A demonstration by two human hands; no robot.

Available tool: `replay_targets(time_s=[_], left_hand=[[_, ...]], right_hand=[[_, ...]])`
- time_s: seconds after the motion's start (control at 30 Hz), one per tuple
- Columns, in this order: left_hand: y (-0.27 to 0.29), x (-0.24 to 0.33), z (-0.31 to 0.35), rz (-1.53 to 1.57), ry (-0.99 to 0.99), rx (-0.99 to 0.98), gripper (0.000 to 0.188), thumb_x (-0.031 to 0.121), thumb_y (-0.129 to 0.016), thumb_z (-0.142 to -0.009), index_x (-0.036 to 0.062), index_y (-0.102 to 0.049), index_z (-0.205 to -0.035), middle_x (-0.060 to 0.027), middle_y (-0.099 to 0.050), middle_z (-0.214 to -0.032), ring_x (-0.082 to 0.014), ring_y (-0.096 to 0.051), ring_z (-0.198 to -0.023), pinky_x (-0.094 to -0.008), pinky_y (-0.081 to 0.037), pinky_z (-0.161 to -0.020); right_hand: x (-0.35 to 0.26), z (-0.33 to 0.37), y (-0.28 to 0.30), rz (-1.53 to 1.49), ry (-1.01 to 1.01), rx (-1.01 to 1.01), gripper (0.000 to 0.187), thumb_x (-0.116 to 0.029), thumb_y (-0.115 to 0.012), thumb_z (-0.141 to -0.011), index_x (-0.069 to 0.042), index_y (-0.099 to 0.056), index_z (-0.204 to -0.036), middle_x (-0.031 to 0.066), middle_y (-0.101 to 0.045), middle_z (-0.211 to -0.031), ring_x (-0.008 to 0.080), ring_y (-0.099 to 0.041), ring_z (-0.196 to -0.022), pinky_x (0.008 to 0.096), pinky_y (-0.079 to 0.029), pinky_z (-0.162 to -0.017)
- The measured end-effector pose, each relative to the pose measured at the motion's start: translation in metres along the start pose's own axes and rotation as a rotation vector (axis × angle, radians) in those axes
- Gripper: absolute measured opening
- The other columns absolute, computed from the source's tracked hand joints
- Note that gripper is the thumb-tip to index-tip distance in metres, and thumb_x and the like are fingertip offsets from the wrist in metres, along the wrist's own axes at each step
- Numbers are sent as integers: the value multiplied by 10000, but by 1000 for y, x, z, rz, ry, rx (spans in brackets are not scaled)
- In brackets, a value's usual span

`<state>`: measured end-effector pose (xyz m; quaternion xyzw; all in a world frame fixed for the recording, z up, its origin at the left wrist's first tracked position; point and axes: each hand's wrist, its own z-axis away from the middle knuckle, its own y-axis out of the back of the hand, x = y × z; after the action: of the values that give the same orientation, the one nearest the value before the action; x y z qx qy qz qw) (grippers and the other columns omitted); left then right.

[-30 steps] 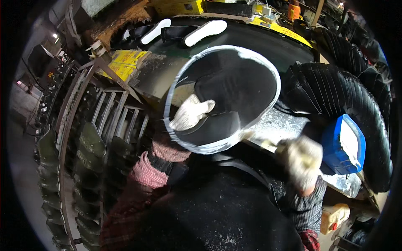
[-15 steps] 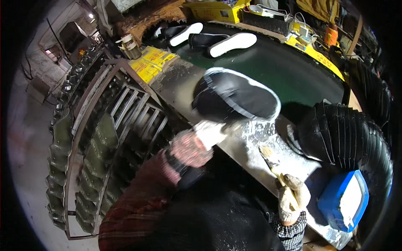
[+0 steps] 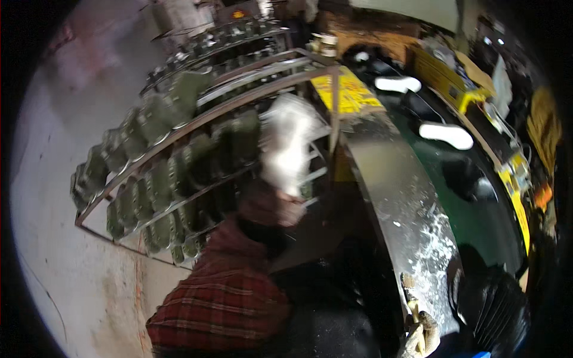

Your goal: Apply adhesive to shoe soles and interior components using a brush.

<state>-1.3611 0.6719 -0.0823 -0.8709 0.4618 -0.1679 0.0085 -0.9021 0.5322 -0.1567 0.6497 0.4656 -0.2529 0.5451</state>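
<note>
My left hand [image 3: 288, 146] is a bright white blur beyond a reddish cuff, in front of a metal rack [image 3: 206, 113]. Motion smears its fingers, so I cannot make out whether it holds anything. Low on the right, my right hand [image 3: 422, 335], in a pale stained glove, grips a brush [image 3: 409, 292] with its bristles pointing away from me. The brush lies over a dark worktop [image 3: 388, 179] smeared with white. On the green surface beyond is a dark shoe upper [image 3: 468, 179], its pale edge showing.
The rack carries rows of olive-green pieces [image 3: 158, 122]. Two dark shoes with white soles [image 3: 446, 135] lie along the green surface [image 3: 477, 230]. A yellow box [image 3: 441, 77] stands behind them. Ribbed black material [image 3: 495, 310] sits at the lower right.
My view has swung left toward the rack. My left hand has left the shoe upper at the worktop, and the upper now appears on the green surface. My right hand keeps the brush.
</note>
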Motion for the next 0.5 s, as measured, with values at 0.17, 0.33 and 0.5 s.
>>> replay_targets(time_s=[0.17, 0.33, 0.5], left_hand=[[152, 97, -125, -598, 92, 435, 461, 374, -515, -938, -10, -514, -1193, -93, -565, -1001, -209, -558, -875, -332, -454, -853], [227, 29, -150, -1048, 645, -9, 773, 372, -752, -771, -5, -425, -1361, -141, -567, -1272, -261, -514, -1175, -360, -386, -1005], [205, -30, -147, -126, 621, -16, 372, 297, -614, -877, -13, -634, -1082, -109, -654, -1061, -243, -606, -982, -374, -495, -837]], right_hand=[[-13, -7, -19, 4, -86, -45, 226, -80, -535, -928, 107, -601, -1037, 184, -649, -912, 213, -634, -780, 286, -530, -685], [-24, 1, -30, -64, -137, 20, 223, -110, -554, -916, 84, -599, -1016, 153, -638, -841, 178, -608, -702, 268, -500, -632], [-33, 13, -18, -98, -203, 273, 223, -140, -573, -904, 62, -597, -994, 122, -628, -771, 143, -583, -624, 250, -471, -579]])
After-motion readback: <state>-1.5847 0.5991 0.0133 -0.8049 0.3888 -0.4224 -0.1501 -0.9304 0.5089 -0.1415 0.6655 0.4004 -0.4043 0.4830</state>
